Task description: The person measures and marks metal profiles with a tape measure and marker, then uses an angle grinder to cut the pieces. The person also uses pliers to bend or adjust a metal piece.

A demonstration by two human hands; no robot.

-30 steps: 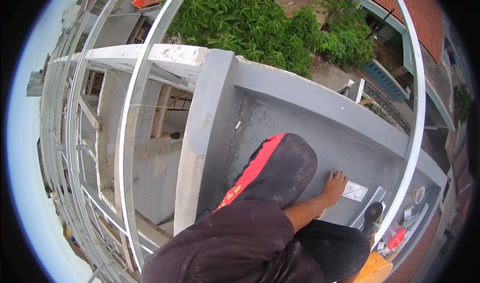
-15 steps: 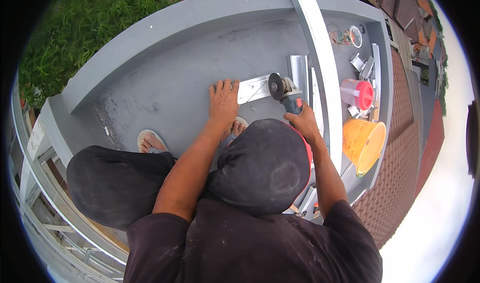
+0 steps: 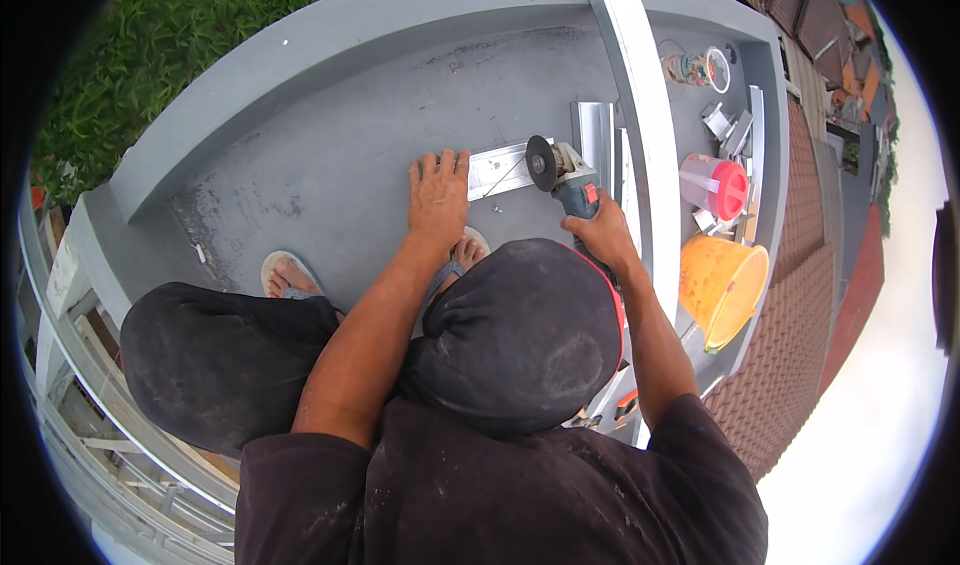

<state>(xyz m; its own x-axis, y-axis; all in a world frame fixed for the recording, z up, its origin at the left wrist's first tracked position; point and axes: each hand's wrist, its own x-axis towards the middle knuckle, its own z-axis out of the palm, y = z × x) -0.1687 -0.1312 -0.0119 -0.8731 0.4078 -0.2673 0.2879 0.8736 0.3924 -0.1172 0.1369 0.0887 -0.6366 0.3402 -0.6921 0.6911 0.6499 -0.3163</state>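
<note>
My left hand point(image 3: 438, 195) lies with fingers stretched out over the left end of a silvery metal channel point(image 3: 493, 172), near my sandalled foot. A thin dark line runs slantwise across the channel. My right hand point(image 3: 603, 233) is closed around the body of an angle grinder point(image 3: 580, 199). Its dark cutting disc point(image 3: 541, 163) stands at the channel's right end and hides part of it. Whether the disc touches the metal or spins, I cannot tell.
A long white beam point(image 3: 645, 115) passes right of the grinder. Beyond it stand an orange bucket point(image 3: 712, 283), a pink-lidded container point(image 3: 731, 189), metal offcuts point(image 3: 735, 133) and a clear tub point(image 3: 690, 68). Another metal channel point(image 3: 594, 130) lies by the grinder. A low grey wall point(image 3: 400, 25) curves around the floor.
The view has shifted slightly. My left hand stays on the channel, and my right hand keeps the grinder at its right end.
</note>
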